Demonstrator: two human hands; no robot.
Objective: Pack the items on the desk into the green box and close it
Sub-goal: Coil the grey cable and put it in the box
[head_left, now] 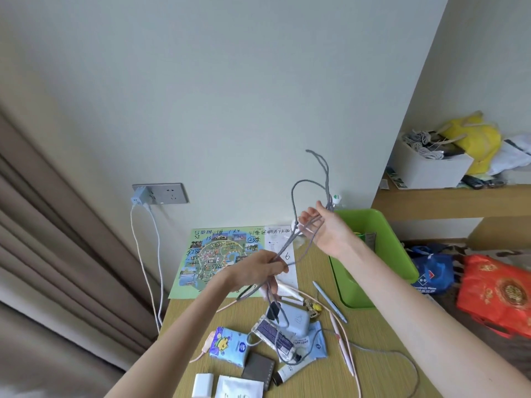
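Both bare forearms are raised over the yellowish woven-textured desk [382,337] at frame centre. The left hand [255,268] is held knuckles-up, its fingertips pinched on a grey braided charging cable [285,246]. Higher and to the right, the right hand [327,231] is turned palm toward the camera; several strands are caught across its curled fingers, and loops are stood up above it. The cable's tail is trailed down over the clutter at lower centre, where a blue tissue packet [230,344] is seen. The open green plastic box [382,225] is set at middle right, partly behind the right forearm.
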